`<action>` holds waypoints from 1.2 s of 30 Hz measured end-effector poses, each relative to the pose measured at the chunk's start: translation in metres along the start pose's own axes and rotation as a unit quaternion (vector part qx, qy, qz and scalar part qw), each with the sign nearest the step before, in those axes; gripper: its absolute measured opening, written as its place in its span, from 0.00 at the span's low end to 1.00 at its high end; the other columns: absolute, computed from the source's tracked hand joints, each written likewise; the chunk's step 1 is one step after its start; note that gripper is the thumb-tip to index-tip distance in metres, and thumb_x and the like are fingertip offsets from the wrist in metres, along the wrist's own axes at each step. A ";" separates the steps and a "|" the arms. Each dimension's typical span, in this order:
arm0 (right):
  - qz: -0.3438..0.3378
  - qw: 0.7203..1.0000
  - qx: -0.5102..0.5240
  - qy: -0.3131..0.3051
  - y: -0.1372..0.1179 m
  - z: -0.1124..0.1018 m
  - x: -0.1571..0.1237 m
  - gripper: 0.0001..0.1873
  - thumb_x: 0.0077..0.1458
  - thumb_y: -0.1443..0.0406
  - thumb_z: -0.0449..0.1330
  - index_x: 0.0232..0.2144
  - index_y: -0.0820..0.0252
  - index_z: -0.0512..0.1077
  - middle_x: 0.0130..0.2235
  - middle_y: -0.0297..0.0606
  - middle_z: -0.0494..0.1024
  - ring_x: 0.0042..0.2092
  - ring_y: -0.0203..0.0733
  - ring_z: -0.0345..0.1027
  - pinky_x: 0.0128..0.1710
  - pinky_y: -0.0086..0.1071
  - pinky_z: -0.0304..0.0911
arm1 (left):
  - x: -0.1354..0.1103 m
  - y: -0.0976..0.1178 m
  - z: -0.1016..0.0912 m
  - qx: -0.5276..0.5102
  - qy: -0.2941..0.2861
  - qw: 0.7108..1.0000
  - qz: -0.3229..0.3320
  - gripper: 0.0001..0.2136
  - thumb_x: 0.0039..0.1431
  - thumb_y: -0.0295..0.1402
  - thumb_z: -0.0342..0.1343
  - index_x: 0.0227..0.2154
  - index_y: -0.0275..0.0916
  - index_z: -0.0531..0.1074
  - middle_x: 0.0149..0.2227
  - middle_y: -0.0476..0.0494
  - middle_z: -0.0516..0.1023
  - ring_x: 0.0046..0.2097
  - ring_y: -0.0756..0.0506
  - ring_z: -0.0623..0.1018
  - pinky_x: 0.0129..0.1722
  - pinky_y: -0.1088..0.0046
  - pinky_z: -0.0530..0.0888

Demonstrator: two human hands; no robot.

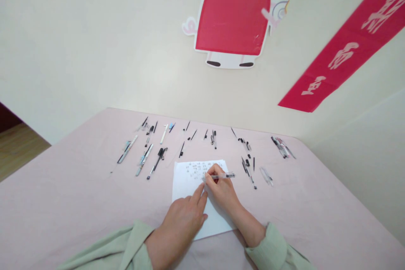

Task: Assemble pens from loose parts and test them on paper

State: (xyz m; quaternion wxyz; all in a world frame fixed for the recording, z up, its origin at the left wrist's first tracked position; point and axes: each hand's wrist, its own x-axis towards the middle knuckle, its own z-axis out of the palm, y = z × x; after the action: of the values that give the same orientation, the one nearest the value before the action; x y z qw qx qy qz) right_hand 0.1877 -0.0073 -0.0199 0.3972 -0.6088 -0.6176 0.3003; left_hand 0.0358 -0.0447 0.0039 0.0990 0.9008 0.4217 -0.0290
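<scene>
At the far left, the pink-covered table (79,194) ends at a slanting side edge; its far edge runs along the wall (95,59). Left of the paper, pens and loose pen parts (155,166) lie in separate small groups, with a band of pink surface between them and the sheet.

The left hand (182,217) rests palm down on the sheet of paper (218,223), fingers extended, gripping nothing. It covers part of the near-left area. Rows of handwriting (198,165) occupy the far part of the sheet; unmarked white shows toward the near side.

The right hand (221,187) is closed in a writing grip on a clear-barrelled pen (227,175). The pen's long axis runs roughly left to right — working end left, near the left fingertips, rear end projecting past the paper's right edge. Contact between tip and paper cannot be confirmed.

Farther right, black pens and parts (249,172), clear barrels (266,176) and a far bundle of pens (282,147) lie apart from the right hand — pink surface separates them.
</scene>
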 end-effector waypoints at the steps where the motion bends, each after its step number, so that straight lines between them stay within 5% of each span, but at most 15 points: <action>1: 0.001 1.000 -0.002 0.000 0.000 0.000 0.000 0.04 0.52 0.66 0.52 0.25 0.55 0.61 0.24 0.27 0.64 0.28 0.38 0.61 0.31 0.30 0.56 | 0.000 0.000 0.000 0.000 -0.001 1.000 0.000 0.25 0.60 0.26 0.50 0.60 0.32 0.60 0.63 0.30 0.62 0.41 0.38 0.81 0.37 0.59 0.79; 36: 0.000 1.000 0.001 -0.008 -0.004 -0.001 0.000 0.05 0.51 0.66 0.52 0.24 0.55 0.60 0.22 0.27 0.62 0.26 0.37 0.59 0.29 0.30 0.55 | -0.001 0.000 0.002 0.002 0.004 1.000 0.000 0.24 0.59 0.25 0.49 0.60 0.32 0.60 0.63 0.30 0.63 0.41 0.38 0.80 0.37 0.60 0.79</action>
State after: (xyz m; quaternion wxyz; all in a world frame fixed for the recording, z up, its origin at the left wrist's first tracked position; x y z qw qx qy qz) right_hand 0.1864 -0.0081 -0.0158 0.3925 -0.6061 -0.6206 0.3056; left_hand 0.0353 -0.0460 0.0019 0.0955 0.9012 0.4219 -0.0261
